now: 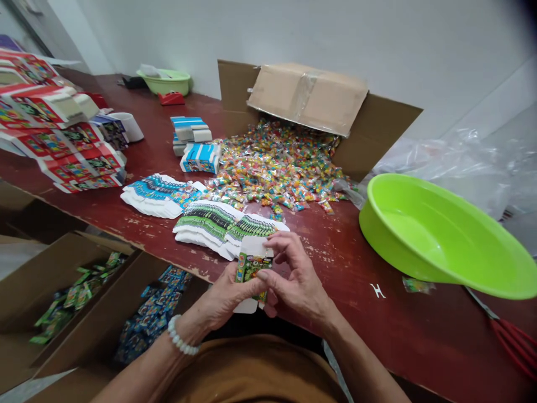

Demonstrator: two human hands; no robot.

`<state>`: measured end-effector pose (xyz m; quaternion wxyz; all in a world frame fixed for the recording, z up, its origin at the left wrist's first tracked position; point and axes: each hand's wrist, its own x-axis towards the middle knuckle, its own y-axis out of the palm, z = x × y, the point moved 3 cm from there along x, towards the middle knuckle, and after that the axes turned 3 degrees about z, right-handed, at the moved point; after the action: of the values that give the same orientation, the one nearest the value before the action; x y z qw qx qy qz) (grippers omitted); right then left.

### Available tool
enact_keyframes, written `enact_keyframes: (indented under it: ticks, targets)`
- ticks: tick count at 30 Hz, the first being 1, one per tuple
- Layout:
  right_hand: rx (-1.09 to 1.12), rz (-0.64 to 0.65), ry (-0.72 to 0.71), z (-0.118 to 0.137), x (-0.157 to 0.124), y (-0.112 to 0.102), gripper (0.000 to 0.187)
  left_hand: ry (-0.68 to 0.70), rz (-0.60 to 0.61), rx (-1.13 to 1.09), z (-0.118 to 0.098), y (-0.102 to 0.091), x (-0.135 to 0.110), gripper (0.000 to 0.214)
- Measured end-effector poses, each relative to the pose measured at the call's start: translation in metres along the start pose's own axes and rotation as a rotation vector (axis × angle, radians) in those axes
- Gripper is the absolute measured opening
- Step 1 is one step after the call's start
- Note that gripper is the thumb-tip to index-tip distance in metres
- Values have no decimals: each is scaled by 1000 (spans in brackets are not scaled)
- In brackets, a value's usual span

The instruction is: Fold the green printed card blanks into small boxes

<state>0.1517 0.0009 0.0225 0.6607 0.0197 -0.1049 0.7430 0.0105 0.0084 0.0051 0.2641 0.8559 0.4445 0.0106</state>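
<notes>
Between my two hands is a small green printed carton (pixel 255 267) with white end flaps sticking out at its top and bottom. My left hand (pixel 229 294) grips it from the left side, thumb across its front. My right hand (pixel 293 274) holds its right side, with the thumb on the printed face and fingers near the top flap. Just beyond lie fanned rows of flat green cartons (pixel 210 221). A fan of flat blue cartons (pixel 161 193) lies to their left. Behind them spreads a heap of small wrapped candies (pixel 272 162), spilling from a tipped cardboard box (pixel 310 95).
A bright green basin (pixel 440 240) stands on the right, near red-handled scissors (pixel 503 330). Stacks of red cartons (pixel 62 129) and bundled blue cartons (pixel 199 157) sit on the left. Below the red table (pixel 335 252), open boxes hold green packs (pixel 75 302) and blue packs (pixel 153 313).
</notes>
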Motion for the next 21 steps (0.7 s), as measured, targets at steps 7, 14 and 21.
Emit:
enact_keyframes:
  ticks: [7, 14, 21]
  targets:
    - [267, -137, 86, -7, 12, 6, 49, 98, -136, 171, -2, -5, 0, 36]
    - [377, -209, 124, -19, 14, 13, 36, 320, -381, 122, -4, -4, -12, 68]
    - [134, -90, 110, -23, 9, -1, 19, 232, -302, 93, 1, -7, -10, 29]
